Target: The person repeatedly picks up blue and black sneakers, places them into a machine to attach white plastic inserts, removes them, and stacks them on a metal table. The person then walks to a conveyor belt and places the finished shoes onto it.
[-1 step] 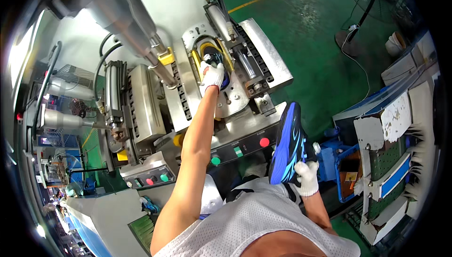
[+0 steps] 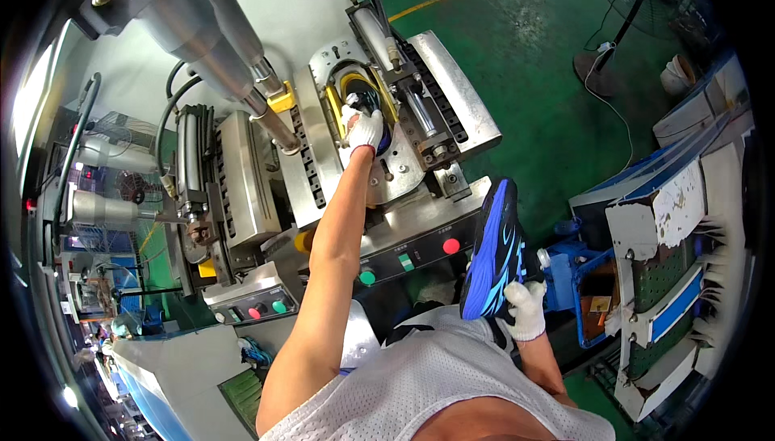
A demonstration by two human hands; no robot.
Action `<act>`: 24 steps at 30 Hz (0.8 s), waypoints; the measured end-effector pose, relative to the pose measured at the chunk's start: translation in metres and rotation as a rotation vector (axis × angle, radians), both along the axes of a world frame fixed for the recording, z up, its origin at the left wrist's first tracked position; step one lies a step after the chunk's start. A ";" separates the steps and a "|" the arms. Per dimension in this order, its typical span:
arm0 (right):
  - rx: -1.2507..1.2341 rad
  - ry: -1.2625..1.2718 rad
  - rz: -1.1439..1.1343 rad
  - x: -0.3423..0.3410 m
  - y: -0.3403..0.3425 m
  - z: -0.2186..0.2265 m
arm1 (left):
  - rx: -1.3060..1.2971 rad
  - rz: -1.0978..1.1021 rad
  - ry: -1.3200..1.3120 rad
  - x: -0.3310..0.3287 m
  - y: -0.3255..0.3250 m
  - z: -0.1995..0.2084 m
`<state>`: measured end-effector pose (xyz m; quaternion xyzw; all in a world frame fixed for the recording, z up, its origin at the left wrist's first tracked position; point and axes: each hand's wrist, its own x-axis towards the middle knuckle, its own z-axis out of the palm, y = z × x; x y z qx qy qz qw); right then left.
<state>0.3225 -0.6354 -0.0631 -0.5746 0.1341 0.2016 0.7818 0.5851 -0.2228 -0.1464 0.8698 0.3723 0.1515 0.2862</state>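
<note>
Close to the body, the gloved right hand (image 2: 526,309) is gripping a blue shoe (image 2: 494,249) by its heel, sole outward. Farther out, the gloved left hand (image 2: 365,129) is pressing on a dark shoe (image 2: 365,98) seated in the yellow-rimmed cradle (image 2: 333,106) of the press machine (image 2: 452,102). Nothing is showing any shift between views.

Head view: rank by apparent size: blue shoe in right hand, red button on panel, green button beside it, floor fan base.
1. Blue shoe
2. Floor fan base, farther off, so true size unsure
3. Red button and green button: look alike, not ranked

The right hand holds the shoe.
</note>
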 end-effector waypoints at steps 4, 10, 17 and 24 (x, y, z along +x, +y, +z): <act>0.079 0.220 -0.033 0.013 0.005 0.011 | -0.034 -0.041 0.101 0.019 0.030 0.001; -0.022 0.040 -0.107 0.039 0.061 0.037 | -0.455 0.032 -0.036 -0.037 0.031 0.100; -0.107 -0.297 0.325 0.157 0.167 0.036 | -0.524 -0.131 -0.371 -0.249 -0.005 0.134; -1.071 -0.753 0.507 0.327 0.361 -0.036 | -0.599 0.108 -0.050 -0.479 -0.051 0.100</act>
